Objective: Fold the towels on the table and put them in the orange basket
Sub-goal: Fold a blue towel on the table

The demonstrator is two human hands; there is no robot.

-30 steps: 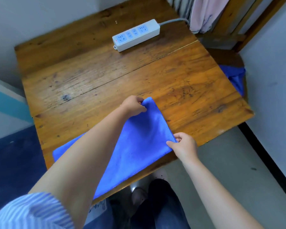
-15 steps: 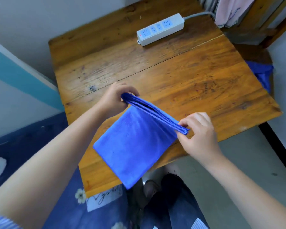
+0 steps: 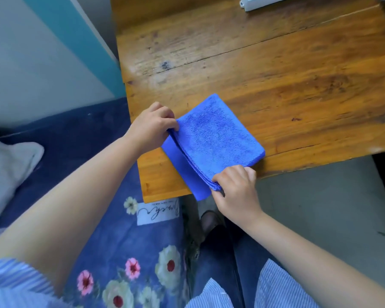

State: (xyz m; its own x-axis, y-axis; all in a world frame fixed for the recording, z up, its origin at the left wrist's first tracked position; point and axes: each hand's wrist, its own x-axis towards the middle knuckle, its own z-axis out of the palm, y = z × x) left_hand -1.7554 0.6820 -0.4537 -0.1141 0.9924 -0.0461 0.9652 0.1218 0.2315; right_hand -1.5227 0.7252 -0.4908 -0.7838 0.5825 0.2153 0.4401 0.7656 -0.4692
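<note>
At the far left a pale pillow [image 3: 8,172] lies on a dark blue bedspread [image 3: 125,252] printed with flowers, beside a wall with a teal stripe [image 3: 76,36]. The left hand [image 3: 151,126] reaches in from that side, its fingers curled round the near-left corner of the blue towel [image 3: 216,138] and pinching the stacked layers there. The towel is folded into a small thick rectangle and lies on the wooden counter [image 3: 287,74] at its near-left corner, with its lowest layer hanging just over the front edge. The right hand [image 3: 236,190] pinches the layered edge at the towel's near corner, thumb under and fingers on top. The two hands are apart, each holding one end of the same folded edge. At the top right, a white power strip [image 3: 260,2] is partly in view on the counter. Grey floor [image 3: 320,207] shows to the right.
</note>
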